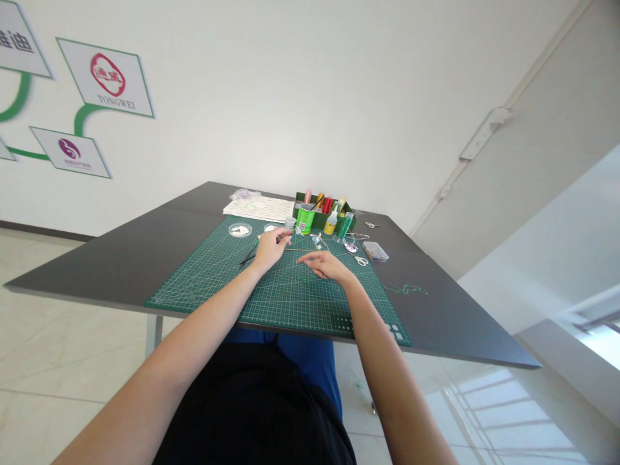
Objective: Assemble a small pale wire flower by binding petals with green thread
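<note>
Green mat (290, 300) on dark table (436, 303), white wall (310, 97); tiled floor (62, 355)

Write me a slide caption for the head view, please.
Left hand and right hand over a gridded green cutting mat, with a bright green container and a dark green box beyond.

Mat (290, 297) between forearms (217, 298) seems passable; green can (305, 220) blocks beyond.
</note>
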Tool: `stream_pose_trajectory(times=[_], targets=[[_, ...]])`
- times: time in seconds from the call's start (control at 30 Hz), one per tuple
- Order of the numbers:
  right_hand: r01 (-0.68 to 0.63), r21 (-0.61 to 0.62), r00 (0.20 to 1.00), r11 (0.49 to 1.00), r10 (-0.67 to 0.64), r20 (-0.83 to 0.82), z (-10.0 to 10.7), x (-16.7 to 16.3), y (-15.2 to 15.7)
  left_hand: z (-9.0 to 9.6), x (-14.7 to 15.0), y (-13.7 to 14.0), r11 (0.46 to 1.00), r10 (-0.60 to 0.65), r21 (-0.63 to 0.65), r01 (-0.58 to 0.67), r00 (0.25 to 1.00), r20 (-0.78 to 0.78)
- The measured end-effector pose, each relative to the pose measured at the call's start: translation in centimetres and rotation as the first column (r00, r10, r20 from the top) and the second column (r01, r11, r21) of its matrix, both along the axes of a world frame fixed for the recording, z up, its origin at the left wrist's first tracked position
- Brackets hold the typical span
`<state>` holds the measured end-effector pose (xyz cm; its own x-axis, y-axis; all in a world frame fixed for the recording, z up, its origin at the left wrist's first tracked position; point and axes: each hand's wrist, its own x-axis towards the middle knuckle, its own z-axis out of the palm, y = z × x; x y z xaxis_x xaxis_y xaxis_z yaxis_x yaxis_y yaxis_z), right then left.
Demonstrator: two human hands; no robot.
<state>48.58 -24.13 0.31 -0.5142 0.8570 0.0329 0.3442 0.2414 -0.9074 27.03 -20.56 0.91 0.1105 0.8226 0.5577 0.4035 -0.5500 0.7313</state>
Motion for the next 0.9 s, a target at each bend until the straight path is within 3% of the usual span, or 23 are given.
stream_pose_trajectory(times=[0.37, 0.9], targets=[[-0.101, -0.028, 0.989, 0.995, 0.097, -0.115, 0.7, -0.3, -0.7, -0.1, -0.1, 0.0, 1.0, 0.013, 0.01, -0.012, 0.997, -0.071], [-0.111, -0.054, 0.969, 0.992, 0.096, -0.228, 1.1, -0.3, -1.2, -0.4, -0.1, 0.1, 1.0, -0.013, -0.01, 0.012, 0.989, -0.147]])
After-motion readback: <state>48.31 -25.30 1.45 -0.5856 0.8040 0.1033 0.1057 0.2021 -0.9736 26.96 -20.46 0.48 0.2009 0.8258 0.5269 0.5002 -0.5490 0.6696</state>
